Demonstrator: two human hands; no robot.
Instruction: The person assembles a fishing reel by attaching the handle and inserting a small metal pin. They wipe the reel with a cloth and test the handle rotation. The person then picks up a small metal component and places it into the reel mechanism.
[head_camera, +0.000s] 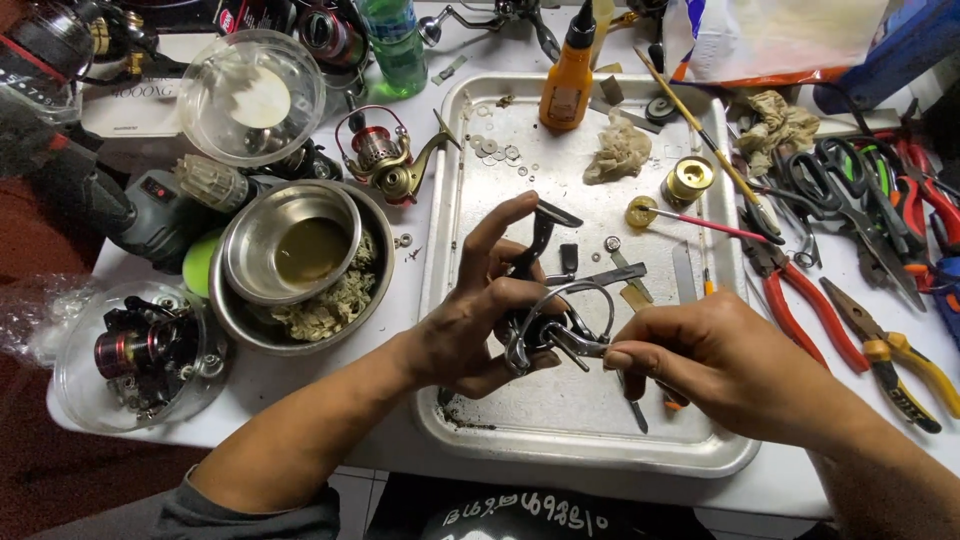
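An orange squeeze bottle (566, 75) stands at the top centre of the frame, a green bottle (393, 40) left of it. Lower left — two nested steel bowls (300, 262); far right — red-handled pliers (800, 300) and scissors (850, 200).

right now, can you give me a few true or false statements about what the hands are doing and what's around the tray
1. Both hands hold a dark fishing reel part over the metal tray. True.
2. The left hand rests flat on the table. False: it grips the reel part above the tray.
3. An orange bottle stands upright at the tray's far edge. True.
4. The red-handled pliers lie left of the tray. False: they lie to its right.
5. The right hand pinches the part's metal end. True.
6. The steel bowl sits inside the tray. False: it sits left of it.
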